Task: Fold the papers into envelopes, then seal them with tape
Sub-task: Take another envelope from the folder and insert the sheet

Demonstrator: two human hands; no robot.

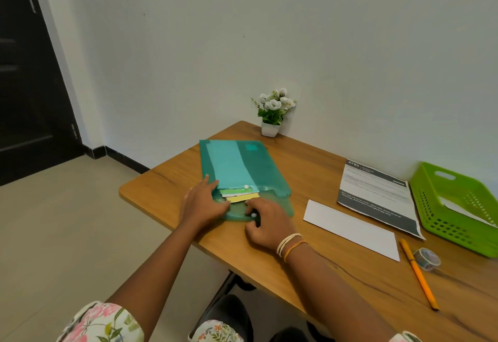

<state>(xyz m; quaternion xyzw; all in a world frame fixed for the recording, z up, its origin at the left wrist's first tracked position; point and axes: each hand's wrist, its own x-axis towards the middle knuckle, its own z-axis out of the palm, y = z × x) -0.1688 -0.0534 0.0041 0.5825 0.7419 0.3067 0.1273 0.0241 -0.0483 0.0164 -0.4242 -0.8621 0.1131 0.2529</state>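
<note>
Left hand [202, 201]: fingers spread flat, pressing the folder [242, 172] down.
Right hand [265, 223]: grip curled, pinching folder's flap.
Papers [239, 195]: poking out between both hands.

Wooden table [172, 188]: folder [242, 164], paper [350, 227], sheet [377, 193], basket [431, 207], pencil [419, 274], tape [427, 259], plant [273, 111].

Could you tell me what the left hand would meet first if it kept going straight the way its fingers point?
Probably the coloured papers showing at the folder's open end: the left hand lies flat on the folder there, fingers aimed at them. Depth is uncertain.
</note>
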